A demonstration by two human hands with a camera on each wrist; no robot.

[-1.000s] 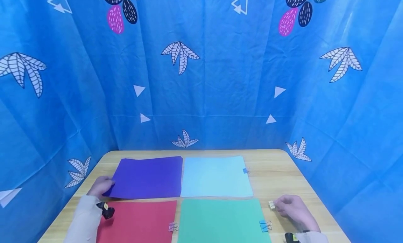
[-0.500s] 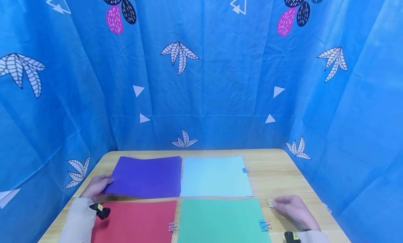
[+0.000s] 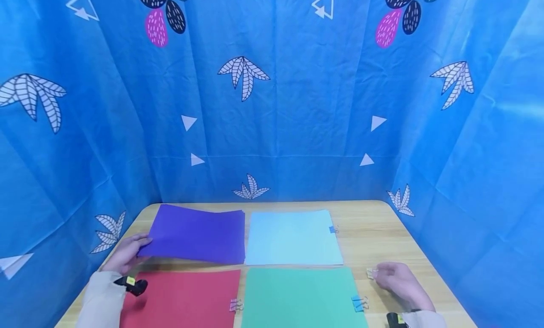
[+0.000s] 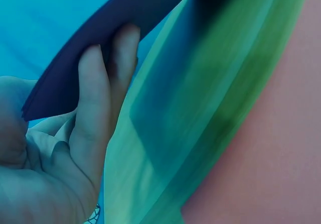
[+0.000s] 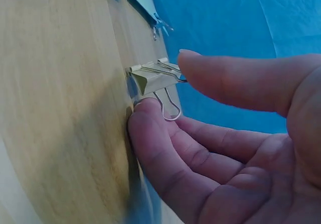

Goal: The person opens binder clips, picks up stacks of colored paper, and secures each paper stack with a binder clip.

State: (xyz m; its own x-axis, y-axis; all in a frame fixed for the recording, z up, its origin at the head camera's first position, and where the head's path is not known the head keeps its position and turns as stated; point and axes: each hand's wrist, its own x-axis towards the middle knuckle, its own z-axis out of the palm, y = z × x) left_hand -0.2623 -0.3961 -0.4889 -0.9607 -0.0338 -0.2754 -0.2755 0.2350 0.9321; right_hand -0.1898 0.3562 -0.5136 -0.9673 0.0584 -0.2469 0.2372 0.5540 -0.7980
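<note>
My left hand [image 3: 127, 253] grips the left edge of a stack of purple paper [image 3: 197, 236], whose left side is raised off the table. In the left wrist view, straight fingers [image 4: 93, 91] lie along the underside of the purple stack [image 4: 60, 83], while the thumb is mostly hidden beyond it. Over on the right, my right hand [image 3: 398, 280] pinches a pale yellow binder clip [image 5: 150, 78] by its wire handles, thumb on one and fingertips by the other. That clip [image 3: 371, 273] is held close over the bare wood to the right of the papers.
A red paper stack [image 3: 182, 297] with a pink binder clip [image 3: 234, 305] lies in front of the purple one. Green [image 3: 299, 297] and light blue [image 3: 293, 238] stacks have blue binder clips on their right edges. Blue patterned cloth [image 3: 276, 129] surrounds the wooden table [image 3: 365, 214].
The left side of the purple stack has risen, with my left hand shifting slightly left. My right hand stays in nearly the same place with the yellow binder clip.
</note>
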